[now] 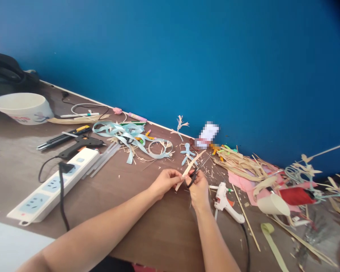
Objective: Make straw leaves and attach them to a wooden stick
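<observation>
My left hand [167, 182] pinches a narrow pale straw-coloured strip [191, 166], which slants up and away to the right. My right hand [199, 190] is closed around the black handles of a pair of scissors [193, 176]. The scissor blades point up and right, close beside the strip; whether they touch it I cannot tell. Just beyond both hands lies a small light-blue figure [187, 153] on the table, with small pale scraps around it. A white glue gun [226, 204] rests right of my right hand.
On the left are a white power strip [56, 185], a black glue gun [81, 145], a utility knife [64, 138] and a white bowl [24, 109]. Light-blue ribbon [121, 132] lies behind. Dried strips [243, 162], a red spool [296, 196] and green ribbon [273, 241] crowd the right. A blue wall [170, 64] bounds the table.
</observation>
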`<state>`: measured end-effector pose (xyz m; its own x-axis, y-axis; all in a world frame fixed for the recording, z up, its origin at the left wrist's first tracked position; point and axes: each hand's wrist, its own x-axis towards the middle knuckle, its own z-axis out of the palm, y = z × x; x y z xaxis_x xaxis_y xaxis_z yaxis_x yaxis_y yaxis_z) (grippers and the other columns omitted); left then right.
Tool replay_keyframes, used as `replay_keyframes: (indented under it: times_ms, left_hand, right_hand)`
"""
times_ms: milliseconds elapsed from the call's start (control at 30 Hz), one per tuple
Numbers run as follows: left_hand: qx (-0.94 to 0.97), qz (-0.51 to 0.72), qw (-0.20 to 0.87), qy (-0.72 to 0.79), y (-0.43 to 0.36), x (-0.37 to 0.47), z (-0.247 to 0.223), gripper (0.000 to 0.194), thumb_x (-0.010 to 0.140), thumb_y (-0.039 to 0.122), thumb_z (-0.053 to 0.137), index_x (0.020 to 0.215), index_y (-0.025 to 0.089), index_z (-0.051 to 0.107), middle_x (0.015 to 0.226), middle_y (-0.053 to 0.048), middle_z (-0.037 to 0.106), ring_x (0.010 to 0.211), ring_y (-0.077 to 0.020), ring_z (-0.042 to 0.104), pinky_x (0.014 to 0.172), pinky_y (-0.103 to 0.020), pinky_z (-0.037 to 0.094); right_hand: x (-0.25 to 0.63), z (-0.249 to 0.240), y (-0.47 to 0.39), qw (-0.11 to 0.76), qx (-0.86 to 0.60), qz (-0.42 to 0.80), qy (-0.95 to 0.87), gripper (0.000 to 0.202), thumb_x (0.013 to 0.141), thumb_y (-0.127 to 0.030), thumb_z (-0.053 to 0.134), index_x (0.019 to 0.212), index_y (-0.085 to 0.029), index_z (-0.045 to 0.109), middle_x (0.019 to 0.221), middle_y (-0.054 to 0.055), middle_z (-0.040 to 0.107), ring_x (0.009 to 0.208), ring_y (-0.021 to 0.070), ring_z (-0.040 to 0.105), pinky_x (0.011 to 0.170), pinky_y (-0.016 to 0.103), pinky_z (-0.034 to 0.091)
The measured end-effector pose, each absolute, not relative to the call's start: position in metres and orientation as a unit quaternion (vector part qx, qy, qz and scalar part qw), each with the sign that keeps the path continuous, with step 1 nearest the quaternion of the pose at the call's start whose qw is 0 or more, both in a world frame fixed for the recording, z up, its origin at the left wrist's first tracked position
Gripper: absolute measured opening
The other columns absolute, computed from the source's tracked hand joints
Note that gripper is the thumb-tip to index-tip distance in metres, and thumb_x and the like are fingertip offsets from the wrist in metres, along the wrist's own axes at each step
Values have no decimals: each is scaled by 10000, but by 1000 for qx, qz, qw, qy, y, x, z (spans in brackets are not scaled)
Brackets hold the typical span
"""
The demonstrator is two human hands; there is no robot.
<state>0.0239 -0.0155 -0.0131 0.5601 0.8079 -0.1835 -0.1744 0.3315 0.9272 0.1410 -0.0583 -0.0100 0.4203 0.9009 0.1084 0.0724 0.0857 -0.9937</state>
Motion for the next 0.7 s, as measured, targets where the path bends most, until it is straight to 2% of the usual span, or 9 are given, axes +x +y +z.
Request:
replay_keyframes:
  times_ms: [367, 567, 700]
  left_hand:
    - [469, 351, 739, 333, -18, 25, -13, 270, 603, 360, 641, 620, 114, 529, 491, 29, 486, 414, -45, 388, 423, -173, 280]
    - [428, 356, 769, 315, -11, 21, -13, 236, 585, 317, 665, 614, 118, 540, 514, 25, 490, 433, -50, 418, 459, -185, 349]
    - [371, 404, 769, 329, -1, 16, -14, 223, 581, 300, 670, 622, 125, 539, 526, 28, 485, 468, -53, 430, 510, -195, 396]
  right_hand:
    - [137, -6, -61, 576, -609, 289, -463, 186, 641, -162, 590, 770, -180, 458, 696, -26, 521, 627, 103, 527, 600, 222, 428]
    - [140, 1, -60, 592, -611, 350, -392, 235, 641, -302, 619, 763, -185, 456, 624, -47, 488, 476, 76, 445, 445, 198, 374]
    - [151, 7, -65, 496, -632, 423, -419, 294, 618, -373, 643, 790, -174, 511, 620, -34, 524, 463, 74, 409, 427, 199, 324]
